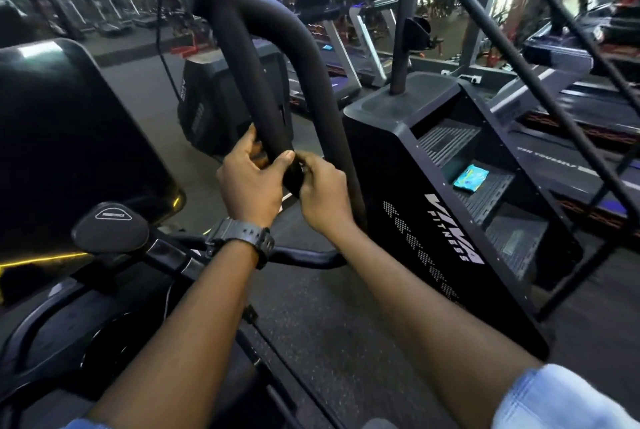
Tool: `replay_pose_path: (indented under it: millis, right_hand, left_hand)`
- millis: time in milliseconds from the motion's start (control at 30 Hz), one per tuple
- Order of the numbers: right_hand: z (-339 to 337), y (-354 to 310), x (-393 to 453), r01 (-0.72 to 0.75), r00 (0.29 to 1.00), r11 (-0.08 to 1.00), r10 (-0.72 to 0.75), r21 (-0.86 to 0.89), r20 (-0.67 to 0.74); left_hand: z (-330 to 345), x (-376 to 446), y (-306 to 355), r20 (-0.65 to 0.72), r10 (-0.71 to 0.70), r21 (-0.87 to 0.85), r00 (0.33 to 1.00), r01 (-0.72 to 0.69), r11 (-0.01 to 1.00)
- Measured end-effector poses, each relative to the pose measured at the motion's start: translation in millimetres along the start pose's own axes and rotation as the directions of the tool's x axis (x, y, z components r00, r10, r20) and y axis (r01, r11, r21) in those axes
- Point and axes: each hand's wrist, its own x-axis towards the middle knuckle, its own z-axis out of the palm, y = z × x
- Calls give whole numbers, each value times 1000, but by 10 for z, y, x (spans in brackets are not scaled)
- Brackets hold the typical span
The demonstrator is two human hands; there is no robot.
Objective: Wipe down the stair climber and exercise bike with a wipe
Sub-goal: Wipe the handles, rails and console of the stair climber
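Note:
The exercise bike's black foam-padded handlebar (pixel 242 47) loops up in front of me. My left hand (pixel 249 182), with a black watch on the wrist, is wrapped around the bar's lower end. My right hand (pixel 322 193) meets it there, fingers pinched on the same end beside the left thumb. No wipe shows in either hand. The black stair climber (pixel 433 220), marked VIVA FITNESS, stands to the right. A blue wipe packet (pixel 471 177) lies on one of its steps.
The bike's glossy console (pixel 69 134) fills the left, with a resistance knob (pixel 110 231) below it and a lower handlebar (pixel 304 257) under my wrists. The climber's black rails (pixel 540 82) rise at right. Treadmills (pixel 346 47) line the dim background.

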Motion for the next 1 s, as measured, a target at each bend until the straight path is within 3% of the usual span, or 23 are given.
replay_pose_path:
  millis: [67, 133, 200, 233, 367, 433, 500, 567, 600, 667, 733, 900, 1000]
  right_hand:
    - [-74, 154, -69, 105, 994, 992, -105, -70, 1]
    - [-240, 478, -178, 202, 979, 936, -199, -288, 43]
    - [-303, 572, -200, 212, 977, 888, -208, -408, 56]
    - [-248, 488, -171, 196, 979, 903, -204, -382, 20]
    - [-68, 116, -55, 34, 995, 999, -31, 25, -94]
    - [-160, 309, -103, 126, 988, 987, -134, -101, -72]
    - [-291, 575, -185, 201, 979, 918, -204, -341, 27]
    - [-315, 549, -148, 178, 984, 882, -173, -436, 53]
    - [-259, 417, -94, 155, 988, 915, -151, -373, 39]
    - [-137, 115, 35, 20, 1000, 997, -21, -77, -8]
    - [-116, 43, 76, -16, 998, 996, 22, 83, -64]
    - [-295, 430, -81, -6, 999, 974, 17, -226, 45]
    - [-133, 62, 141, 9, 999, 1000, -8, 9, -40]
  left_hand:
    - [-14, 22, 1, 22, 6, 8, 1000, -6, 1000]
    - [-13, 20, 7, 16, -1, 18, 1000, 0, 1000]
    - [9, 15, 6, 1, 12, 21, 1000, -12, 1000]
    - [19, 10, -2, -5, 15, 16, 1000, -15, 1000]
    - [15, 6, -15, -14, 10, 32, 1000, -10, 999]
    - [24, 13, -10, -12, 7, 35, 1000, -7, 999]
    - [26, 15, -1, -20, -1, 36, 1000, 2, 999]
    - [44, 15, -1, -31, -4, 31, 1000, 4, 1000]
    - [42, 12, -2, -32, -6, 31, 999, 7, 999]
    - [28, 8, -12, -28, -2, 46, 1000, 3, 999]
    - [11, 17, -11, -15, 14, 49, 1000, -13, 999]
    - [29, 23, -36, -5, -16, 19, 1000, 16, 1000]
    - [43, 30, -65, 8, -9, 8, 1000, 9, 1000]
